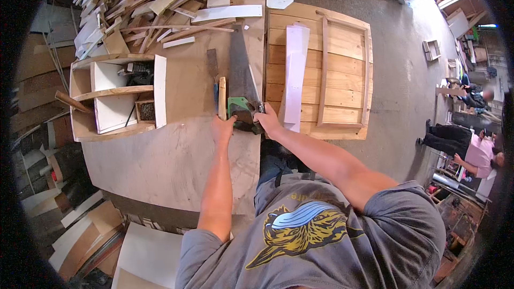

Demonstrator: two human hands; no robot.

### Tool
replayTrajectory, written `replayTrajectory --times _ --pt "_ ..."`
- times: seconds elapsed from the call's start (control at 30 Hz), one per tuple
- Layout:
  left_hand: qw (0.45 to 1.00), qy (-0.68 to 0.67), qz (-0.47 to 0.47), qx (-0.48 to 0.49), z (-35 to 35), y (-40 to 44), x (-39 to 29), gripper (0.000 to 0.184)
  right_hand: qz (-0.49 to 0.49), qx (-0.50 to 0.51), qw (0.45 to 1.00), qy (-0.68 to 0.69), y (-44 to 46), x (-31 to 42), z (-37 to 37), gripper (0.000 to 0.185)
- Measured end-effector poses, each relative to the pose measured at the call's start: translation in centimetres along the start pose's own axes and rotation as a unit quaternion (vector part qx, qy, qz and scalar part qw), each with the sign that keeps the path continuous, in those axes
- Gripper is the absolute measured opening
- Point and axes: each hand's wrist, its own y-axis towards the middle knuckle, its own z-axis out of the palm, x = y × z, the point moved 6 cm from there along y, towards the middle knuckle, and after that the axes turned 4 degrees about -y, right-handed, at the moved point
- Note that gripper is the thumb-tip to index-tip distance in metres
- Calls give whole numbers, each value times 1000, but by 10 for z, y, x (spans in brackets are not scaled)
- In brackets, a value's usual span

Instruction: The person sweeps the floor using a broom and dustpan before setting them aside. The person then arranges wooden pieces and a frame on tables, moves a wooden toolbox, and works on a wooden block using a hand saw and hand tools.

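Note:
A handsaw (239,67) with a wide grey blade and a green-and-black handle points away from me over the workbench (176,160). My right hand (267,121) is closed around a dark part at the handle's right side. To its left, my left hand (223,128) closes at the lower end of a pale wooden stick (222,96), its thumb close to the green part of the handle. Left of the stick lies a flat dark metal tool (212,64) with a blue handle (216,93). The fingers of both hands are partly hidden.
A white-and-wood box with compartments (115,96) stands on the left. Scrap wood (176,8) is heaped at the back. To the right are a slatted wooden panel (342,69) and a white board (294,75). A person in pink (479,155) is farther right.

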Motion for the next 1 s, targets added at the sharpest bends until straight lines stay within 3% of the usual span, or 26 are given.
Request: replayTrajectory --times 0.07,0.17,0.27,0.37,0.63,0.77,1.0 --pt "999 -26 5 33 0 2 -4 37 17 9 1000 20 -1 3 -2 30" --pt "982 -144 -81 89 -1 -18 -15 26 42 20 998 45 -7 10 -9 30" --pt "961 -263 -20 87 3 -30 -17 24 56 30 997 51 -13 5 -18 31" --pt "958 -248 -80 119 2 -40 -12 25 57 57 996 43 -18 -2 -26 32" --pt "959 -233 -85 137 -5 -43 -10 27 25 70 996 -43 -20 14 -18 39" --pt "948 -261 -79 164 -7 -37 -1 26 9 106 993 -45 -24 23 -15 45" --pt "928 -287 -98 216 2 -31 -7 19 -16 65 997 32 -49 36 -21 55"
